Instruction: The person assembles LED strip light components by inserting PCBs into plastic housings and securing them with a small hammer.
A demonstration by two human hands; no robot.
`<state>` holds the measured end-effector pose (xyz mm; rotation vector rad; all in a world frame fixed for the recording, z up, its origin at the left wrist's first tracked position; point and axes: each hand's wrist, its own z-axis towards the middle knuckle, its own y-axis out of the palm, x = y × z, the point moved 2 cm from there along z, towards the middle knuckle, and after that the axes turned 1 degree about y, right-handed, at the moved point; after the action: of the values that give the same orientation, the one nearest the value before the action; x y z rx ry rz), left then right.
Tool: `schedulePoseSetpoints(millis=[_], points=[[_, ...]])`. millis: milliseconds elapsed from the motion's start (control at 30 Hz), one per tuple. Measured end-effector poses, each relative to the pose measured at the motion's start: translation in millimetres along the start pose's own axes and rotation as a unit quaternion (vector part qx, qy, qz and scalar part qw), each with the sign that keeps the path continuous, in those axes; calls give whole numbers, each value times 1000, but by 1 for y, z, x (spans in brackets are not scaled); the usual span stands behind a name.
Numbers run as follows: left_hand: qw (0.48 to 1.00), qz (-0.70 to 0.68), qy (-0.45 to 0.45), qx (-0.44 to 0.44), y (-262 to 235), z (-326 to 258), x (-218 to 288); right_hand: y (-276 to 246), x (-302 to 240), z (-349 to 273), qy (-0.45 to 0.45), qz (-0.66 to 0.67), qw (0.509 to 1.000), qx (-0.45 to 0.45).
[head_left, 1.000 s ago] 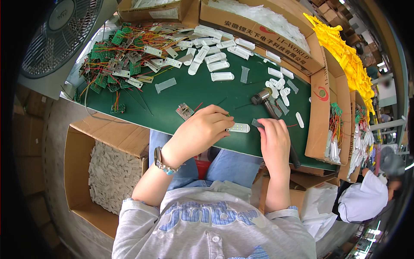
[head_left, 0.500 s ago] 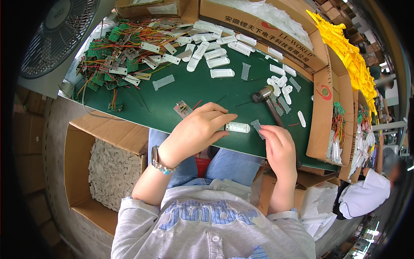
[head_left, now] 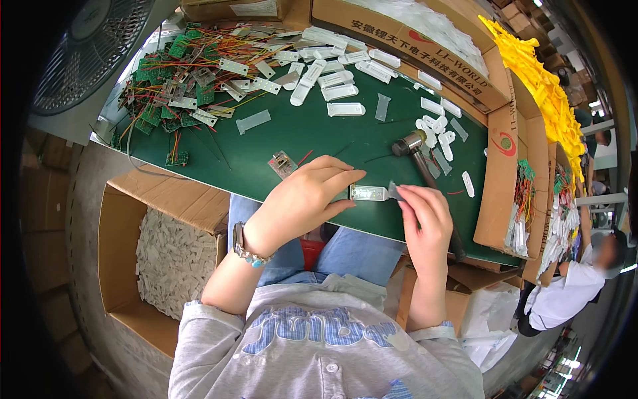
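Observation:
My left hand (head_left: 307,194) pinches the left end of a narrow white plastic casing (head_left: 369,193) lying near the table's front edge. My right hand (head_left: 427,213) holds a small translucent plastic piece (head_left: 394,191) between thumb and fingers, up against the casing's right end. Beyond my left hand, a small circuit board with metal parts (head_left: 282,164) and a red wire lies on the green tabletop (head_left: 266,143). A hammer (head_left: 413,145) rests past my right hand, its handle running behind that hand.
Wired green circuit boards (head_left: 166,86) are heaped at the far left beside a fan (head_left: 90,53). White casings (head_left: 335,86) and loose translucent pieces (head_left: 253,121) lie across the table. Cardboard boxes (head_left: 488,179) line the back and right. A carton of small pale pieces (head_left: 174,266) stands lower left.
My right hand has brought the translucent piece left, onto the right end of the casing. My left hand keeps its grip in nearly the same place.

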<state>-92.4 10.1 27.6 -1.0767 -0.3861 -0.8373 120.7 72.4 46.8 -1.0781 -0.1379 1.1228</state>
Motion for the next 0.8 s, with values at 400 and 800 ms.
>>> schedulePoseSetpoints(millis=[400,800], points=[[1000,10,1,26,3,-4,-3,20,-4,4,-16,37,997,-69],[999,29,22,11,2,-3,-1,18,-4,5,-12,48,996,-74]])
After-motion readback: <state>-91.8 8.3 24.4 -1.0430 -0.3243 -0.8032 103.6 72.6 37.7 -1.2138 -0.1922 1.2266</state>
